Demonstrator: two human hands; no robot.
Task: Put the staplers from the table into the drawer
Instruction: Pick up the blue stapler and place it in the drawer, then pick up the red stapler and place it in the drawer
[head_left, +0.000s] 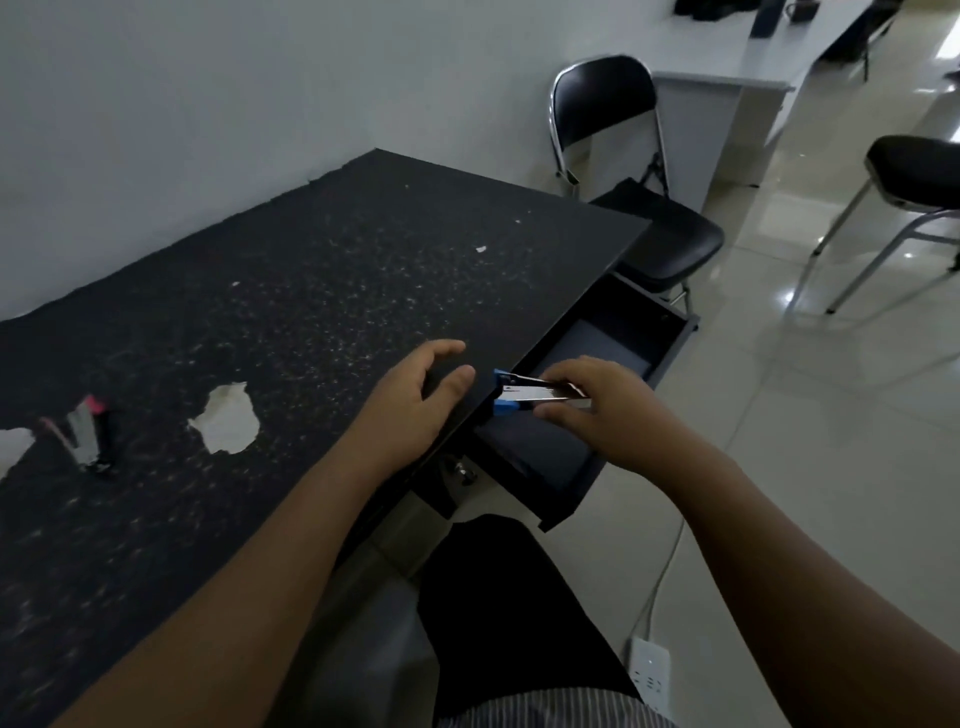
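My right hand (597, 410) holds a blue and silver stapler (524, 392) over the open black drawer (670, 348), close to the table's edge. Fingers grip its rear half while the blue front end points left. My left hand (415, 400) rests on the black table (311, 291) near the edge, fingers apart and holding nothing. A second stapler, pink and black (91, 434), stands at the table's left, blurred. Nothing shows on the visible part of the drawer's floor.
White patches of worn surface (228, 423) mark the table. A black folding chair (639, 197) stands beyond the drawer, a stool (914, 176) at right. A white power strip (649, 670) and cable lie on the tiled floor. My dark-trousered leg (498, 597) is below the drawer.
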